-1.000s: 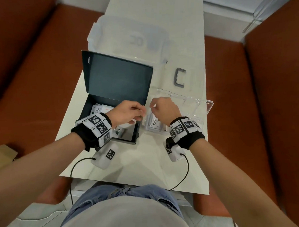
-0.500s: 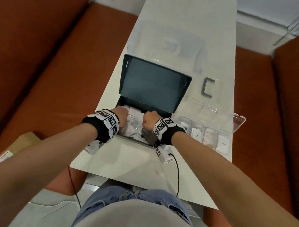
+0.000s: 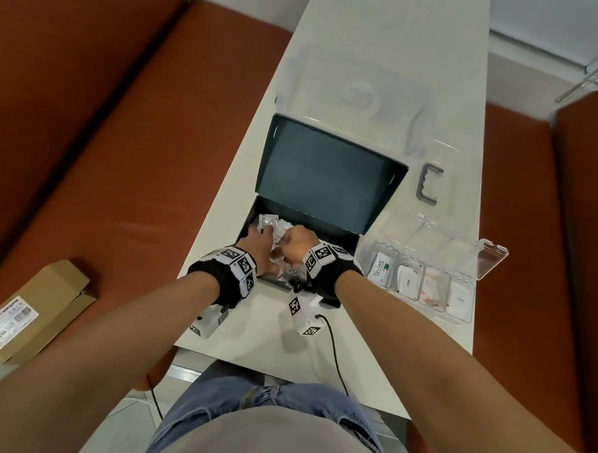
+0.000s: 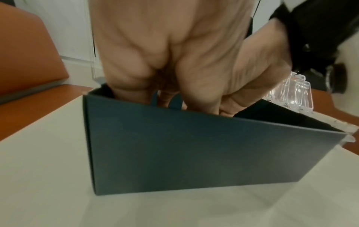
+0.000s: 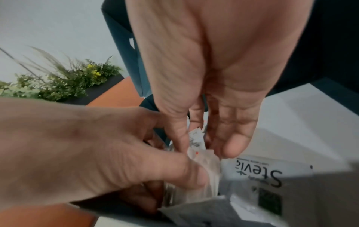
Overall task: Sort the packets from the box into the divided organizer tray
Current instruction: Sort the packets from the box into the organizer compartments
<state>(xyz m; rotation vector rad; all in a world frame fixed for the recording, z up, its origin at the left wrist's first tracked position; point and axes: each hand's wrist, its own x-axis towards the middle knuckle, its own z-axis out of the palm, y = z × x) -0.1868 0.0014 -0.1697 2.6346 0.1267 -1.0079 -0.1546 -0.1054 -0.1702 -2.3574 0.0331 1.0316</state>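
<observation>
Head view: both hands (image 3: 279, 249) in box (image 3: 330, 179), fingers hidden, grip on packets (image 3: 269, 223) unclear.

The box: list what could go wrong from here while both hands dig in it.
Both the left hand and the right hand crowd into the dark box; several packets may come up together and get mis-sorted. The right hand's fingers pinch a thin packet that might crumple. The clear organizer tray sits close beside the box, so a forearm could knock it.
</observation>
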